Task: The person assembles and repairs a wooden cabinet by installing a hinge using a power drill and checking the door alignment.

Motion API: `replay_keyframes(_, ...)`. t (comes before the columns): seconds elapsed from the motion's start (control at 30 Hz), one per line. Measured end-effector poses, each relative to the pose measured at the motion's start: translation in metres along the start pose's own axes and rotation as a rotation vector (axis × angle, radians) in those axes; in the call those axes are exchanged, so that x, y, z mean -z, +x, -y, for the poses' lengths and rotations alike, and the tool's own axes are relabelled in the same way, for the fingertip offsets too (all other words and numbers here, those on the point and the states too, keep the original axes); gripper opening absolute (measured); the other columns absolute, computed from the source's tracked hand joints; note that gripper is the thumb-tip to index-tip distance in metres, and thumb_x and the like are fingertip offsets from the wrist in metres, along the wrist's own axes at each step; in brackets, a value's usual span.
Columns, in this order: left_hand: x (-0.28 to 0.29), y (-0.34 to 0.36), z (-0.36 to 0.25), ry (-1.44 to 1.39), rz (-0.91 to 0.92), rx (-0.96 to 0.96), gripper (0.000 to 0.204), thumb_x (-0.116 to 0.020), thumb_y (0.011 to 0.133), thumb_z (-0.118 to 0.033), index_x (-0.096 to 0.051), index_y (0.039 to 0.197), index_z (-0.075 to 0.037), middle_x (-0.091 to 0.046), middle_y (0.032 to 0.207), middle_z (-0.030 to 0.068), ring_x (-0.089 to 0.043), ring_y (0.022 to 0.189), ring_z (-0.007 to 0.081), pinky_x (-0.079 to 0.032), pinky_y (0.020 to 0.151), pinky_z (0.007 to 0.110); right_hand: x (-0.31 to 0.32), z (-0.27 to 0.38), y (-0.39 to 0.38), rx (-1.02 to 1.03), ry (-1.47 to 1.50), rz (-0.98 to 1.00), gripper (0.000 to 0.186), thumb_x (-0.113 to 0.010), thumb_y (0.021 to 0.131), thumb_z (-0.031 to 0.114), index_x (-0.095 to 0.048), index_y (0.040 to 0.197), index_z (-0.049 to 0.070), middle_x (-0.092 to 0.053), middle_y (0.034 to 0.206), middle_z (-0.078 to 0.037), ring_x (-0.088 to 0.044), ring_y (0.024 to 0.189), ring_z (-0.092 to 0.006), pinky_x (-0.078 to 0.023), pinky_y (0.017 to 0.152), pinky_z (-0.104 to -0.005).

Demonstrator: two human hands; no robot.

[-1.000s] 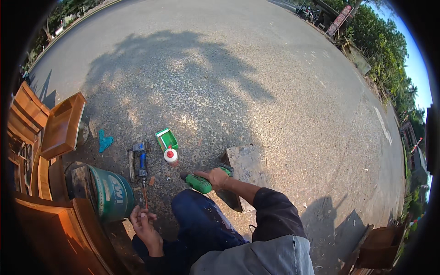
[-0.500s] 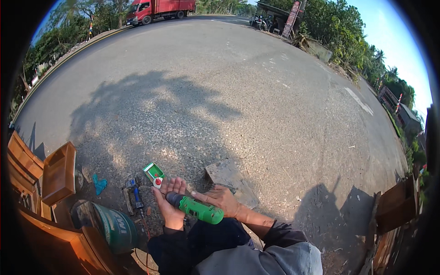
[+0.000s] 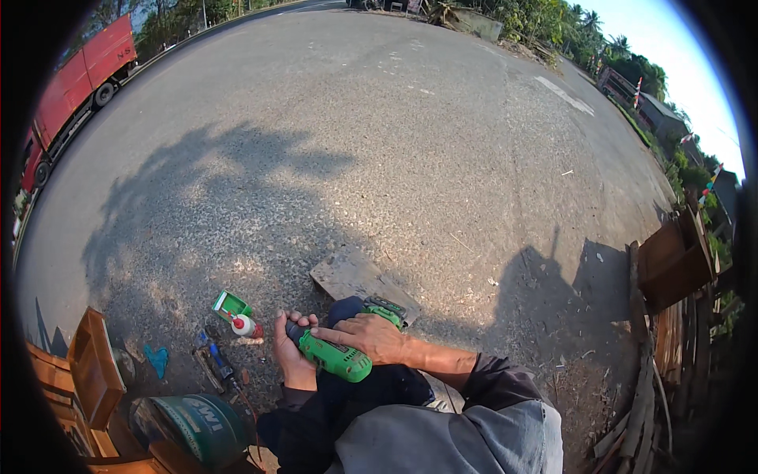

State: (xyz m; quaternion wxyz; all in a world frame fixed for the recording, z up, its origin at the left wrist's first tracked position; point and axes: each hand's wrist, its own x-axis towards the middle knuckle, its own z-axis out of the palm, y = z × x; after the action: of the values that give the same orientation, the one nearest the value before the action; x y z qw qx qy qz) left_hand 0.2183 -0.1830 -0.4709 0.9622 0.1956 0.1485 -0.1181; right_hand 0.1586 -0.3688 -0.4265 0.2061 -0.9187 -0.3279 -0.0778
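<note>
In front of my lap I hold a green cordless drill (image 3: 346,360), its dark chuck pointing up and to the left. My right hand (image 3: 371,336) is wrapped round the handle, index finger stretched along the body; the battery end shows beyond it. My left hand (image 3: 294,355) has its fingers curled round the chuck. Whether a bit sits in the chuck is hidden by these fingers. Just left of my left hand lies a white bottle with a red cap (image 3: 246,327), beside a small open green box (image 3: 230,305).
A worn flat slab (image 3: 359,280) lies ahead of my knees. To the left are a blue-handled tool (image 3: 217,357), a teal cloth (image 3: 156,360), a green bucket (image 3: 201,430) and a wooden drawer (image 3: 96,367). Another wooden drawer (image 3: 671,261) stands at right on stacked planks.
My left hand, opened flat beside the chuck before, has closed round it. The drill's battery end has come into sight. My view has turned, and the red truck has moved left along the road.
</note>
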Motion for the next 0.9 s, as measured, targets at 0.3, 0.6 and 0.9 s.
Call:
replay_keyframes(0.3, 0.006, 0.009, 0.010, 0.033, -0.053, 0.014, 0.023, -0.055, 0.104, -0.032, -0.053, 0.092, -0.012, -0.053, 0.080, 0.0009, -0.057, 0.075, 0.0167, -0.054, 0.087, 0.042, -0.008, -0.021, -0.001, 0.056, -0.048, -0.049, 0.069, -0.059, 0.086, 0.029, -0.041, 0.153, 0.029, -0.063, 0.101, -0.004, -0.065, 0.084, -0.0227, -0.050, 0.076, -0.0361)
replay_keyframes(0.6, 0.216, 0.082, 0.011, 0.752, -0.370, -0.081, 0.045, -0.041, 0.107, -0.045, -0.060, 0.091, -0.008, -0.047, 0.062, -0.0003, -0.048, 0.052, 0.0156, -0.045, 0.053, 0.034, -0.051, -0.055, -0.034, 0.140, -0.127, 0.093, 0.061, -0.064, 0.082, 0.021, -0.055, 0.142, 0.030, -0.065, 0.112, -0.006, -0.065, 0.087, -0.0215, -0.051, 0.075, -0.0358)
replay_keyframes(0.9, 0.270, 0.115, 0.000, 2.474, -0.570, -0.392, 0.033, -0.059, 0.094, -0.023, -0.064, 0.122, -0.007, -0.060, 0.122, 0.0135, -0.053, 0.117, 0.0309, -0.042, 0.098, 0.047, -0.066, -0.051, -0.030, 0.070, -0.099, -0.039, 0.053, -0.068, 0.079, 0.030, -0.066, 0.131, 0.031, -0.066, 0.111, -0.011, -0.064, 0.085, -0.0229, -0.049, 0.070, -0.0362)
